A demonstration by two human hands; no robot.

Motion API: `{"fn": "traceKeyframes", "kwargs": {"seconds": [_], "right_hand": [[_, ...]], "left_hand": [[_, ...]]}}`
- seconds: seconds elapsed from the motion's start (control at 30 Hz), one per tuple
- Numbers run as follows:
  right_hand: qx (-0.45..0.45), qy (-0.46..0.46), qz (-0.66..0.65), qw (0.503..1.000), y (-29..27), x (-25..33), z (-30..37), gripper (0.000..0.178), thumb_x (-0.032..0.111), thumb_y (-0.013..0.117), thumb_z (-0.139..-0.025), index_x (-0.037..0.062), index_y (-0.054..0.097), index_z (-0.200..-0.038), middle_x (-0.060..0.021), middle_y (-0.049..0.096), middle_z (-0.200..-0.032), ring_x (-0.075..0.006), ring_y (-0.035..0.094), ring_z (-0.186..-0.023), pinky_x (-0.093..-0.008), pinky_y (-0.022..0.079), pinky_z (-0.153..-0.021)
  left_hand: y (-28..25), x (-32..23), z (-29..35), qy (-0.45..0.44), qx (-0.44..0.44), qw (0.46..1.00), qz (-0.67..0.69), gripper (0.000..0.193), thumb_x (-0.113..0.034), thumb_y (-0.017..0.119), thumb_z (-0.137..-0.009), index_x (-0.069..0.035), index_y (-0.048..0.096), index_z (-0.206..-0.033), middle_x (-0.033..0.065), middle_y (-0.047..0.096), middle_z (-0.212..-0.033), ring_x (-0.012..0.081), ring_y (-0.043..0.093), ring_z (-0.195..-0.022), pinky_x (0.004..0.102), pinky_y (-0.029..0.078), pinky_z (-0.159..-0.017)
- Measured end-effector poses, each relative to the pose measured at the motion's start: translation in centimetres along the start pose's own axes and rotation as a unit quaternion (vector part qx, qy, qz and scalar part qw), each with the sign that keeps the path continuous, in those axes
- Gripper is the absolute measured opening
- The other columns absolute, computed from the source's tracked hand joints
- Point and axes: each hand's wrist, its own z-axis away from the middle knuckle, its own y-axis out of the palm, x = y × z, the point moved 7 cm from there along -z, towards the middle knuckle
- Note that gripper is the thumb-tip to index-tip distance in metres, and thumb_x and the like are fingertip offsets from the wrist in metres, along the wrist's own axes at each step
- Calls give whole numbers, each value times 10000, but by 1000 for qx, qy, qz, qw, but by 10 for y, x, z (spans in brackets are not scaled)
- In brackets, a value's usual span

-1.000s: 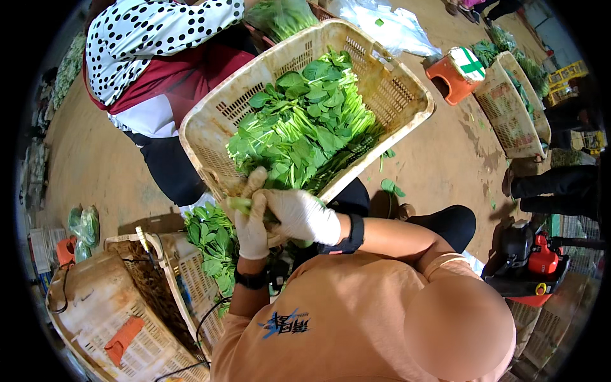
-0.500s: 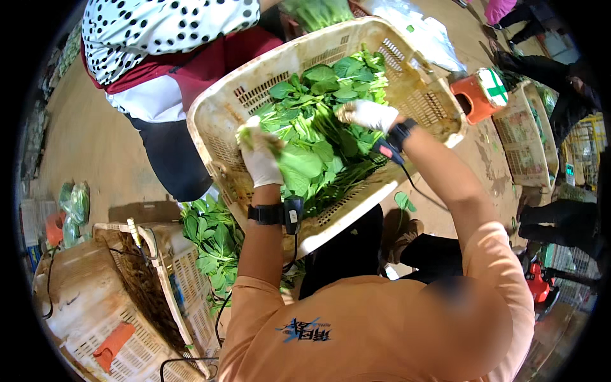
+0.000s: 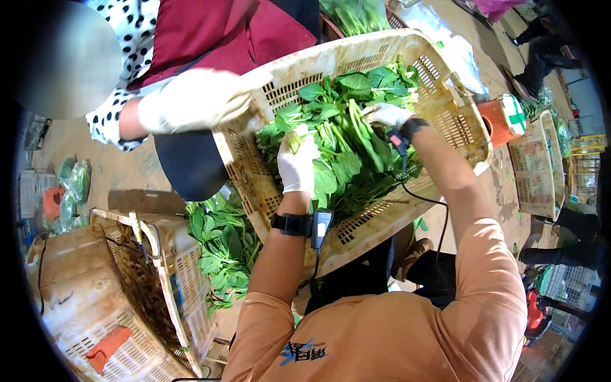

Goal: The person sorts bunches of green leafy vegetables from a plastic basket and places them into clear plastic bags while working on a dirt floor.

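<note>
A large cream plastic basket (image 3: 321,258) with slotted sides holds a heap of leafy greens (image 3: 347,167) with pale stems. My left hand (image 3: 298,167), in a white glove, is closed round a few greens, their pale stem ends poking out above the fist. On the right of the heap, my right hand (image 3: 389,115), gloved as well, has its fingers curled onto stems; leaves partly hide the fingertips. A co-worker's white-gloved hand (image 3: 194,102), blurred, reaches over the basket's left rim, apart from my hands.
Loose greens (image 3: 223,245) lie on the floor left of the basket. Stained crates (image 3: 83,280) stand at the lower left. An orange stool (image 3: 499,121) is by the basket's right end, with another crate (image 3: 533,169) beyond. Bagged greens (image 3: 356,16) sit at the far side.
The co-worker has leaned in, a gloved hand now over the basket's left rim. My left hand has shifted right within the view; my right hand has sunk lower into the greens.
</note>
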Motion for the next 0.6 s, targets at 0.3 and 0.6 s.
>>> {"fn": "traceKeyframes", "kwargs": {"seconds": [0.3, 0.6], "right_hand": [[246, -120, -354, 894, 43, 126, 124, 351, 160, 561, -889, -19, 531, -1191, -126, 609, -1125, -167, 606, -970, -274, 476, -847], [-5, -83, -21, 996, 5, 83, 1, 237, 236, 559, -875, 84, 665, -1023, -57, 660, -923, -126, 593, -750, -269, 464, -620]], "left_hand": [[43, -15, 20, -39, 166, 983, -63, 418, -63, 577, -879, -53, 491, -1288, 18, 523, -1269, 103, 519, -1027, 272, 430, -837], [-15, -52, 0, 60, -85, 994, -27, 113, -72, 615, -838, -46, 558, -932, 40, 623, -804, 151, 563, -672, 277, 450, -648]]}}
